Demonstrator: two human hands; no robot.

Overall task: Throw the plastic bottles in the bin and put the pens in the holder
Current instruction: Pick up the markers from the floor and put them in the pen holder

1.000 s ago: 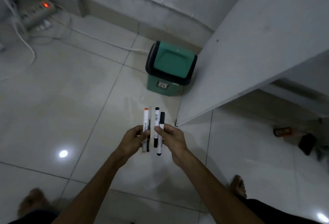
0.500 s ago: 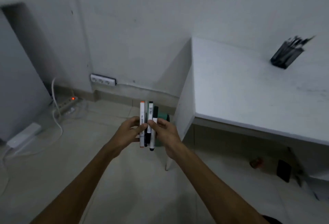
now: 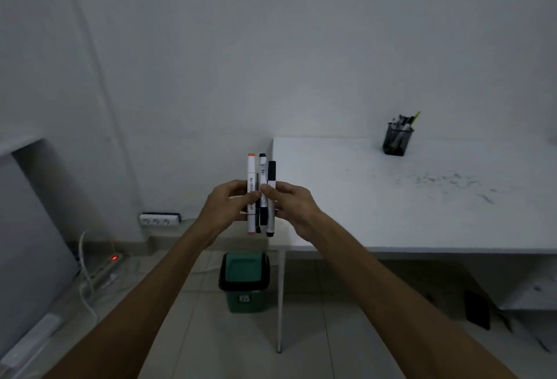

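Both hands hold a bunch of upright pens in front of me. My left hand (image 3: 229, 208) pinches an orange-capped white marker (image 3: 250, 167) and a thin black pen beside it. My right hand (image 3: 297, 208) pinches two black-capped white markers (image 3: 271, 173). A black mesh pen holder (image 3: 396, 140), with several pens in it, stands at the back of the white table (image 3: 422, 198), far right of my hands. A green bin (image 3: 244, 282) with a black-rimmed swing lid sits on the floor below my hands, by the table leg.
A thin white table leg (image 3: 280, 303) stands right of the bin. A wall socket strip (image 3: 159, 219) and a power strip (image 3: 105, 270) with a red light and white cables lie left. Dark objects (image 3: 477, 309) sit under the table. A grey panel (image 3: 27, 243) fills the left.
My view rose from the floor to the wall and table. The hands came up with the pens and drew them together into one bunch. The pen holder came into sight.
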